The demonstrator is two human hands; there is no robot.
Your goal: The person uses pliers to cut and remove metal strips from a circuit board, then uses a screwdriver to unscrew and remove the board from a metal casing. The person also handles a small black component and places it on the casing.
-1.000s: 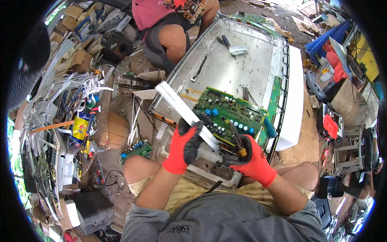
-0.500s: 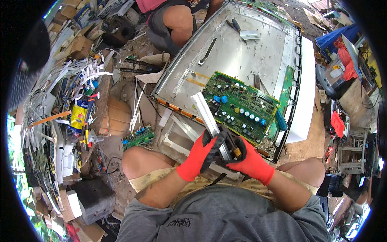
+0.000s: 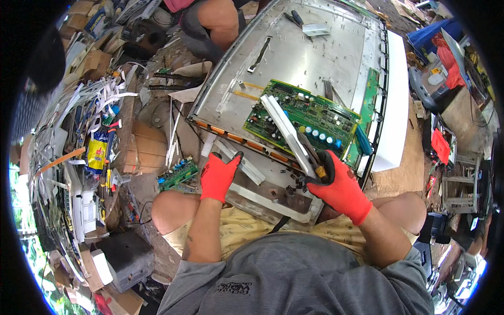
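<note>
Compared with a second ago, the long silver metal heat-sink bar [image 3: 286,134] is being gripped by the right red-gloved hand [image 3: 338,184] alone, closed around its near end together with a yellow-handled tool [image 3: 319,170], while the left red-gloved hand [image 3: 218,176] is now being held off it, fingers loosely spread and empty, touching a flat grey metal strip [image 3: 241,165]. The bar is being kept slanted over the green circuit board [image 3: 310,118], apparently freed. All is being done on a large grey metal display back panel [image 3: 304,58] lying on cluttered ground, with cardboard scraps [image 3: 142,149], white ribbon cables [image 3: 100,97] and another seated person [image 3: 210,21] nearby.
</note>
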